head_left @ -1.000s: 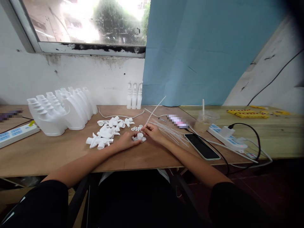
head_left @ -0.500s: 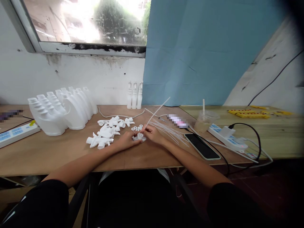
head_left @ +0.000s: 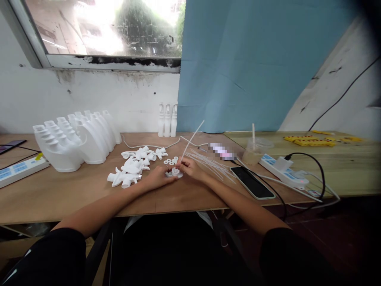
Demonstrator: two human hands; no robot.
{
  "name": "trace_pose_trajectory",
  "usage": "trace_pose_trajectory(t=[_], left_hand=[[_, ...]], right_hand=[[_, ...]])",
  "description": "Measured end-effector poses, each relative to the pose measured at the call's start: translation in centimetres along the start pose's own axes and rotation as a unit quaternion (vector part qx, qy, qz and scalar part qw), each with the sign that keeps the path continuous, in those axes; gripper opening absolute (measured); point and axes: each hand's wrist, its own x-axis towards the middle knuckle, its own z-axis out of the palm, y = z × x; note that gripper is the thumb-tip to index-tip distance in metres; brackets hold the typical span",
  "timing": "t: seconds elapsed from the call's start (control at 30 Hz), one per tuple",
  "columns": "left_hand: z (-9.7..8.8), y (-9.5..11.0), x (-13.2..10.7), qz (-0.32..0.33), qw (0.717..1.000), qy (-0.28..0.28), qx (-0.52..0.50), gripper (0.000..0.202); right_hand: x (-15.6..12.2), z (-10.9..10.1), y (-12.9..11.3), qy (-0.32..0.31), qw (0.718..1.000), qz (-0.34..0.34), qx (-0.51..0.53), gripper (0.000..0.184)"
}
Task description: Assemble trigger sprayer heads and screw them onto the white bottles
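Right grip (head_left: 191, 168) pinched tight on thin white tube (head_left: 193, 140), which slanted up toward one o'clock! Left grip (head_left: 159, 176) closed round white sprayer head (head_left: 176, 172), just below. From there, rings (head_left: 170, 161) lay close at eleven, sprayer-head pile (head_left: 131, 167) at nine, loose tubes (head_left: 210, 164) at three, bottles (head_left: 68, 153) at ten, all on bench (head_left: 44, 200).

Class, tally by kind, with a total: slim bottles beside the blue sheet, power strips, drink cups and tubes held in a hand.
Slim bottles: 3
Power strips: 2
Drink cup: 1
Tube in the right hand: 1
Total: 7
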Motion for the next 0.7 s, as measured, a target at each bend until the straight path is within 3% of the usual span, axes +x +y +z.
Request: trace_pose_trajectory(t=[0.2,0.5,0.7], left_hand=[[0.2,-0.4,0.2,-0.032,0.998,-0.003,0.047,0.039],[0.4,-0.7,0.4,-0.026,0.998,-0.005,0.051,0.035],[0.5,-0.9,0.5,-0.036,0.998,-0.001,0.055,0.037]], right_hand=[[0.4,0.5,0.6,0.028,0.998,-0.009,-0.056,0.042],[0.7,1.0,1.1,0.049,0.992,-0.024,-0.110,0.035],[1.1,1.3,0.8,0.026,0.990,-0.026,-0.139,0.037]])
